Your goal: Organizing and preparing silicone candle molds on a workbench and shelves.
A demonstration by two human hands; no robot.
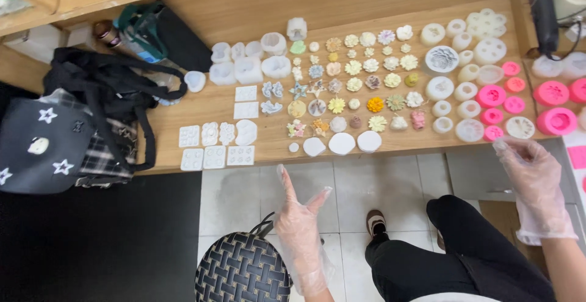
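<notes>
Head view: both hands wear thin clear gloves & hold nothing. Left hand (299, 232) hangs in the air below the table (183, 103) edge, fingers spread apart, palm open, over the tiled floor (238, 192) and just above a black woven stool (241, 271). Right hand (537, 186) is at the table's front right edge, fingers loosely curled, tips just beside a round white mold (520, 127) w/ small flowers in it; can't tell if it touches it.

Layout looks mostly done, judging by how things lie: small cast flowers (354, 85) sit in neat rows mid-table, cream, yellow, pink, blue; three white discs (342, 143) lined along the front. Clear and white molds (250, 67) grouped to the left, flat mold sheets (213, 146) in two rows nearer the edge. Round white molds (461, 73) stand right of the flowers, pink molds (506, 103) further right, bigger pink ones (555, 120) at the far right. Nothing seems half-placed; what's left, if anything, is likely small tidying on the right side, near the right hand.

Off to the left: black bags (91, 103) and a star-print bag (36, 146) piled on the table, well apart from the molds. Person's dark trousers (464, 247) and a shoe (375, 222) show below
</notes>
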